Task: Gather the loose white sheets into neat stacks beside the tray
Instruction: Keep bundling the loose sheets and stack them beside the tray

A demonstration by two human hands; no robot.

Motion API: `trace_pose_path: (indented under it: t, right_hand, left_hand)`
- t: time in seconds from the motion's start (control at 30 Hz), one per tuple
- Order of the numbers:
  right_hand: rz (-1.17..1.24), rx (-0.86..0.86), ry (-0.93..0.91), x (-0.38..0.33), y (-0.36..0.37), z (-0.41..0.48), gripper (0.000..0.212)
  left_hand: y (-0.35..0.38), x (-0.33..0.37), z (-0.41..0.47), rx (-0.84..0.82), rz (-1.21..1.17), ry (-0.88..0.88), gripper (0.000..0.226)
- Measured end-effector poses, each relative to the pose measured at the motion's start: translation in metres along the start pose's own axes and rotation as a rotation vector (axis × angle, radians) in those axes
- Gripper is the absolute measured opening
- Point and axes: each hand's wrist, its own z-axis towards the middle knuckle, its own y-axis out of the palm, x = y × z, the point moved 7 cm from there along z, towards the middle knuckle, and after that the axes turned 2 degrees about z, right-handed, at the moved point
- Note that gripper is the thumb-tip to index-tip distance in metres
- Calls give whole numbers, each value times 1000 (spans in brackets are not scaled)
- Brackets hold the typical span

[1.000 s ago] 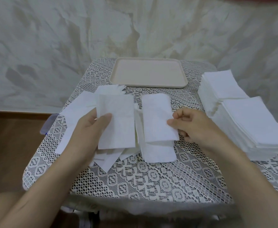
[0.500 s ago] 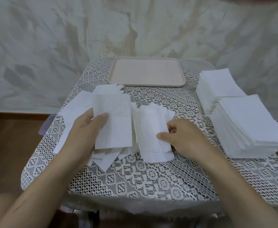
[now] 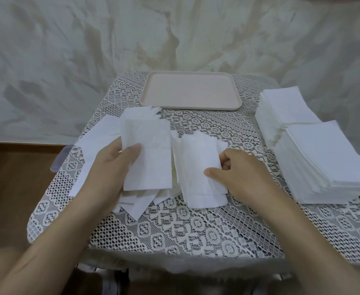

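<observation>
Mottled grey-white wall and a wooden floor frame the small table, whose lace tablecloth (image 3: pixel 174 235) carries everything. Your left hand (image 3: pixel 108 167) grips one white sheet (image 3: pixel 151 154) by its left edge, thumb on top, holding it over the loose pile (image 3: pixel 136 206) that fans out beneath. Your right hand (image 3: pixel 243 169) pinches a second sheet (image 3: pixel 198 160) at its right edge, with the thumb pressed near the lower corner and the fingers curled at the edge. That sheet bows upward over another lying flat under it. Both held sheets run with their long axis away from you, toward the beige tray (image 3: pixel 191 90) at the far edge of the table. The gathered work, a near stack (image 3: pixel 328 160) and a far stack (image 3: pixel 285 107), sits along the table's right side, the far one near the tray's right end and both apart from the loose pile. Your right hand is therefore the nearer one for carrying a sheet across. Compared with a second ago, your right hand has slid left and down along the sheet's edge, and the sheet, then flat, is now bowed. Your left hand and its sheet have hardly moved.
</observation>
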Motion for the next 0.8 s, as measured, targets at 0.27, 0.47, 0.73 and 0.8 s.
trace_pose_path:
  t: [0.27, 0.47, 0.73, 0.8]
  right_hand:
    - [2, -21, -56, -2, 5, -1, 33]
    - [118, 61, -91, 1, -7, 3, 20]
    - [376, 56, -37, 24, -11, 17, 7]
    - [403, 85, -41, 25, -13, 16, 13]
  left_hand:
    - [1, 0, -1, -7, -10, -5, 29]
    - [1, 1, -1, -4, -16, -12, 29]
    - [6, 2, 1, 0, -19, -9, 24]
    - [6, 3, 1, -5, -11, -4, 26]
